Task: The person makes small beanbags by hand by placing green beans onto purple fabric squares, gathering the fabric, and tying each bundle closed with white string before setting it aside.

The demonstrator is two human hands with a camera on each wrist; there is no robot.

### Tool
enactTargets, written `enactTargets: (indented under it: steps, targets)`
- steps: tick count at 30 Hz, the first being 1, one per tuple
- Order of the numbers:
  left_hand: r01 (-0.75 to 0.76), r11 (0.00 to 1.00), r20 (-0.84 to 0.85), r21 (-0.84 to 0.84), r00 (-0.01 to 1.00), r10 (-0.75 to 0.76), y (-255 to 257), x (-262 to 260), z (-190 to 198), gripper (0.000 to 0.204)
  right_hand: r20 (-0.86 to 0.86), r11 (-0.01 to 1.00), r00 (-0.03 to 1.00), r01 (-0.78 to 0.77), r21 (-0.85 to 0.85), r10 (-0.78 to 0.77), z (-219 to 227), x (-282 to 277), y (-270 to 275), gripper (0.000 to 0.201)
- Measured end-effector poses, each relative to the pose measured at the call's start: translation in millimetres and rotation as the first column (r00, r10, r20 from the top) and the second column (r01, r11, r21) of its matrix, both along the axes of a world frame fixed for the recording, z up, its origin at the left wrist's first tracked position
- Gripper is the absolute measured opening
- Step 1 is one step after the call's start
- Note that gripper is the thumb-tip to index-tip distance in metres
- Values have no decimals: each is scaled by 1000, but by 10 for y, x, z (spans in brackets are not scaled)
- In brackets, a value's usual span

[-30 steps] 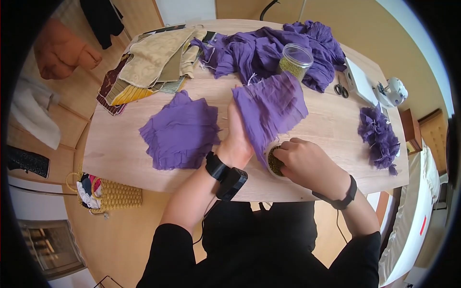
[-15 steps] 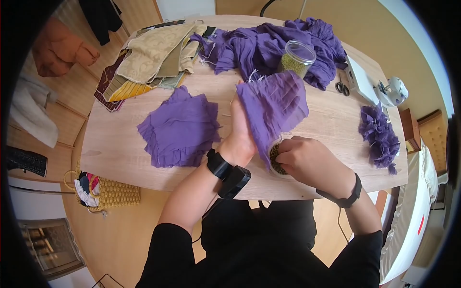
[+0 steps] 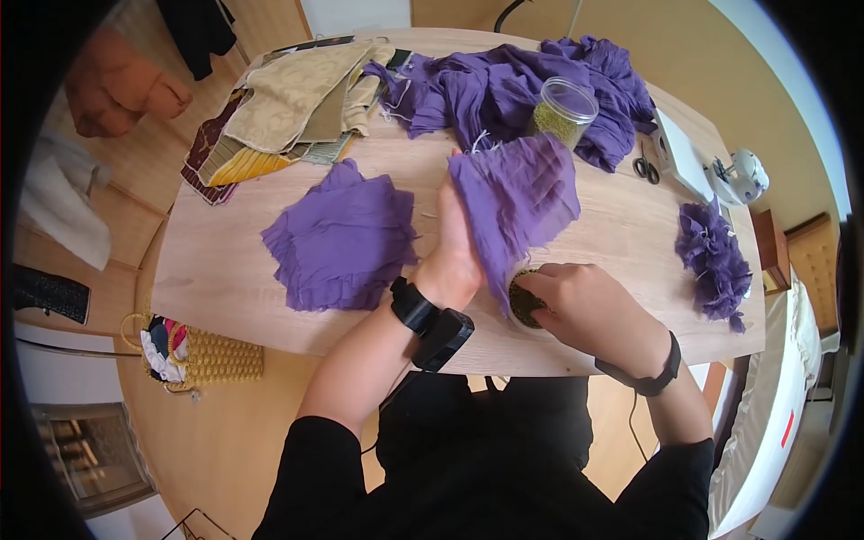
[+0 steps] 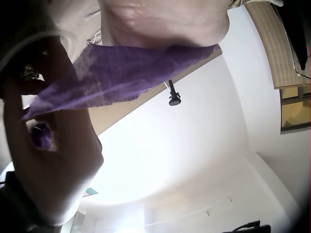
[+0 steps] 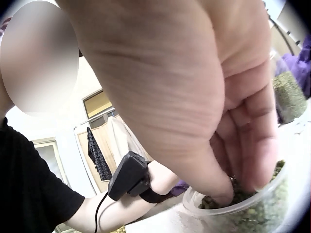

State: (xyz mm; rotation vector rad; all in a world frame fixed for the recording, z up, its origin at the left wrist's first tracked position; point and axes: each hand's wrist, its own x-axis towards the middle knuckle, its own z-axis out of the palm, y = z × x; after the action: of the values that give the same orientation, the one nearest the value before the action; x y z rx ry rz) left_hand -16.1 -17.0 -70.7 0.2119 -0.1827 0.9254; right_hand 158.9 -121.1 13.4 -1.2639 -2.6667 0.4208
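In the head view my left hand (image 3: 457, 236) is palm up with a frayed purple cloth piece (image 3: 517, 193) draped over it, which hides most of the fingers. The left wrist view shows the cloth (image 4: 121, 73) hanging below the palm. My right hand (image 3: 589, 306) reaches down into a small clear tub (image 5: 233, 213) of green dried bits (image 3: 522, 301), beside the cloth's lower corner. In the right wrist view its thumb and curled fingers (image 5: 262, 165) dip into the bits from both sides.
A stack of purple cloth pieces (image 3: 346, 238) lies left of my left hand. Behind are patterned fabric swatches (image 3: 288, 99), bunched purple fabric (image 3: 477, 85) and a larger jar of green bits (image 3: 565, 112). Scissors (image 3: 645, 166), a small sewing machine (image 3: 742, 175) and a purple ruffled bundle (image 3: 713, 261) are at right.
The right hand stays at the tub, its thumb and fingers now spread wider, so more of the green bits shows. The left hand and cloth have shifted slightly right in view.
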Motion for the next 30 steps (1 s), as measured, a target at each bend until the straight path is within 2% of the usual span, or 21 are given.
enactTargets:
  steps: [2,4,8,10,16,18,22,25,27,28,30]
  targets:
    - [8,1000,19,7,1000,-8,3,0,-18,69,-8,1000,1000,-18,-6,18,-2,11,19,8]
    - [-34,999,-92,-33,995,31,-9,3,19,68,-15,1000,999,-29,-12,28,-11,32,24,8]
    - [-66,997,-123,-37,991,61,-34,18,49,69,25,999,999,-38,-27,39,-64,33,58,6]
    - [-115,992,-213,-58,972,100,-49,29,79,70,34,999,999,-42,-32,43,-87,38,78,6]
    - [-119,991,-231,-66,968,101,-62,26,99,71,-39,996,999,-41,-73,38,-120,54,168,5]
    - [-107,992,-218,-61,972,91,-54,24,79,71,-65,987,998,-26,-159,16,-107,88,206,12]
    - [-63,997,-152,-45,987,56,-57,36,58,70,-142,979,990,-11,-203,-18,-6,116,250,16]
    - [-100,993,-221,-67,972,83,-68,55,60,70,-214,956,976,-16,-293,-49,91,156,300,16]
    - [-111,991,-243,-71,966,91,-78,73,81,71,-234,861,961,10,-509,-149,257,175,365,15]
    - [-121,990,-265,-75,959,97,-83,80,93,71,-234,860,961,10,-509,-150,319,185,424,15]
    - [-97,992,-293,-86,954,68,-90,94,105,72,-228,796,944,56,-603,-239,442,228,567,11]
